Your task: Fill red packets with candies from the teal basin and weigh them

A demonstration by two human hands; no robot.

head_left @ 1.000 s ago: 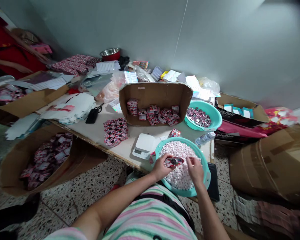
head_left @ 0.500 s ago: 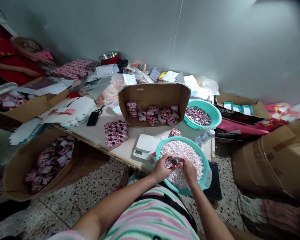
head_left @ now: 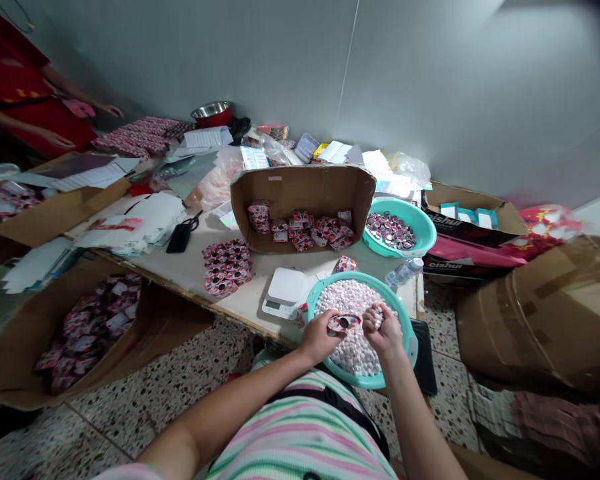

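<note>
Over a turquoise basin [head_left: 414, 348] full of small white pieces [head_left: 353, 360], which look like wrapped candies, my left hand [head_left: 321, 337] grips a small printed tin [head_left: 344, 324] with a dark round opening facing up. Just to its right, my right hand [head_left: 384, 331] is closed around a handful of the white pieces, some showing between the fingers. The hand and the tin are a little apart. Left of the basin lies a white digital scale [head_left: 286, 288]. Another printed packet [head_left: 347, 264] rests behind the basin.
A cardboard box [head_left: 300, 179] on its side holds similar printed tins. More tins [head_left: 227, 267] stand in rows on the table. A second turquoise basin [head_left: 429, 233] holds round lids. A plastic bottle [head_left: 405, 272] lies near the right edge. A co-worker [head_left: 25, 100] stands far left.
My right hand has moved away from the tin and now holds a handful of white pieces. My left hand keeps the tin. The view has shifted slightly.
</note>
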